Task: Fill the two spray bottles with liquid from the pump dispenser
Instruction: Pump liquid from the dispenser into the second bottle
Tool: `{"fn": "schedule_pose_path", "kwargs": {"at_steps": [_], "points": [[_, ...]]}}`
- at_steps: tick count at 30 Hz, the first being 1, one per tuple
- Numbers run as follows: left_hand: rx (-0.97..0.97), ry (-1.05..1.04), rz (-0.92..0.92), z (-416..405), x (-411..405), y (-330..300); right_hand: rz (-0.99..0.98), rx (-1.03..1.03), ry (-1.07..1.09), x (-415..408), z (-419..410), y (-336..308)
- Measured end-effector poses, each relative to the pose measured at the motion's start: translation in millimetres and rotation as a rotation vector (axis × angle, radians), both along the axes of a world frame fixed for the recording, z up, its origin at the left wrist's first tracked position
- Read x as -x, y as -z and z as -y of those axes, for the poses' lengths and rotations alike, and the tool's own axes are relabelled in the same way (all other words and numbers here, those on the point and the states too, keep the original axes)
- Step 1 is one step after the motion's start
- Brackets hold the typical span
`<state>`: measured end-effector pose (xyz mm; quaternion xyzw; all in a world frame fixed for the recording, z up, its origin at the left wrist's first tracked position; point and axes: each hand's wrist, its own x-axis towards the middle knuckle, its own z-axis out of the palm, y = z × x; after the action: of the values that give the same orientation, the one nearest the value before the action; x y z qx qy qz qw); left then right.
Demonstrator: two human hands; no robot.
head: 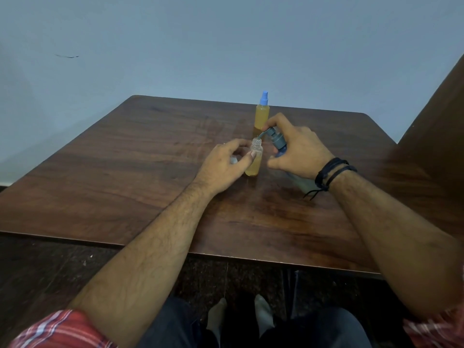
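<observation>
On the wooden table [125, 159] the person was partway through the second fill. The left hand [226, 164] curled loosely around the open bottle [254, 159], thumb and fingertips steadying its side more than clamping it; the bottle stood upright near the middle of the table, uncapped, with yellow liquid up to roughly half its height. A pale object, probably its spray cap, showed under the left palm, though it was too hidden to be sure. The right hand [293, 149] was wrapped around the pump dispenser [277, 144], tilted toward the open bottle, with a finger on top of the pump head and the spout reaching right over the bottle's mouth. Behind them the capped bottle [262, 114] stood upright near the far edge, blue sprayer on and nearly full, so it looked finished. To do this step well, the spout tip should sit directly above the narrow neck, close enough that the stream cannot miss, and each press should be slow and full so the liquid runs down rather than squirts sideways. The left hand needed to hold the bottle firmly upright, since a light half-full bottle tips easily under a nudge. Filling should stop below the neck, leaving room for the sprayer tube.
</observation>
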<state>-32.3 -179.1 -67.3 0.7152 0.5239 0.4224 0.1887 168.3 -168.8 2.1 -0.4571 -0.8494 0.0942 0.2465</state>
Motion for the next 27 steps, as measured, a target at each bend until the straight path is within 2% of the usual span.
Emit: {"fn": "schedule_pose_path", "kwargs": {"at_steps": [27], "points": [[0.012, -0.004, 0.001, -0.5, 0.2, 1.2, 0.018, -0.016, -0.001, -0.3, 0.5, 0.0]]}}
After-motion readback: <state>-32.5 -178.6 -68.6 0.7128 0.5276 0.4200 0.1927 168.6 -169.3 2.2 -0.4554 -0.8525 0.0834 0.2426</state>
